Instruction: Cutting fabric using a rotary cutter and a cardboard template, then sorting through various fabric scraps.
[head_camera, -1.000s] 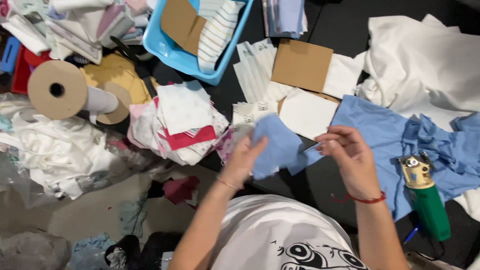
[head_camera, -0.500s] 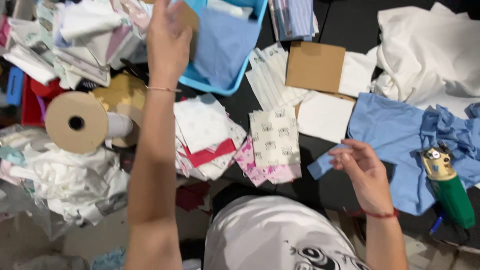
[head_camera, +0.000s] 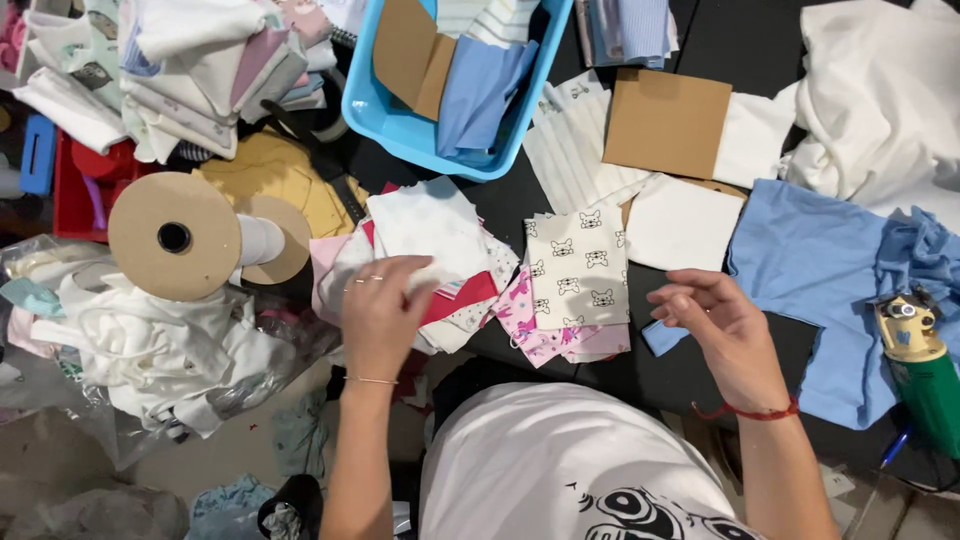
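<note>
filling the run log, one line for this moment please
left hand on white fabric piece atop scrap pile | right hand empty, fingers curled, above black table | blue bin behind

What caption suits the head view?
Left hand rests on stacked fabric squares; right hand hovers empty beside blue cloth.

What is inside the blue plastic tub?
Inside the blue plastic tub lie a brown cardboard piece, a folded blue cloth and striped fabric. The tub's bottom beneath them is covered.

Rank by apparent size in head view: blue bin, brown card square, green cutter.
1. blue bin, partly cropped at the top
2. brown card square
3. green cutter, cropped at the edge, so its rank is unsure
</note>
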